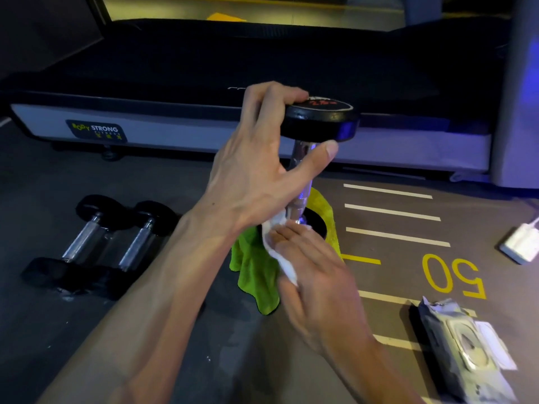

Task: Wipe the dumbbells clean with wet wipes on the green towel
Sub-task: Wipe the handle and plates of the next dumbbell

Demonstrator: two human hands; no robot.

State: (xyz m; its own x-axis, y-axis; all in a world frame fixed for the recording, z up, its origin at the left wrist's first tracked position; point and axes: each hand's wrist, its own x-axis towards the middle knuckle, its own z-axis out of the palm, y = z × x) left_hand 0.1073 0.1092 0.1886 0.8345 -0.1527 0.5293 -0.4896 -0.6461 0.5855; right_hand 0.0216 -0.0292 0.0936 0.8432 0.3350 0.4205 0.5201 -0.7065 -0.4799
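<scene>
Nearest the camera, on the right: wipe pack (466, 348) lies on the floor (87, 330), flap peeled open, within reach for a fresh sheet.

Right hand (315, 275): fingers flat and together, pressing a white wipe (280, 255) against the base of the chrome handle where it meets the lower head. Not clamped; the wipe is held by pressure only. The hand looks blurred, likely mid-rub.

Towel (253, 272): green, bunched on the floor under the work. Judged purpose: pad the lower head and catch moisture.

Dumbbell (319, 119): stands on end on the towel, lower head down, upper head up. Upright pose exposes the handle all round.

Left hand (256, 170): fingers curled over the upper head's rim, thumb stretched below it beside the handle. Judged purpose: steady the weight against the wiping push and turn it if needed.

Left, well apart: two more dumbbells (96, 243) lie side by side on the bare floor, off the towel; whether cleaned, cannot tell.

Right edge: white charger (519, 246) with cable, clear of the work.

Far: treadmill (204, 121) deck spans the background. Nothing obstructs the wipe path; the left wrist hides part of the handle.
</scene>
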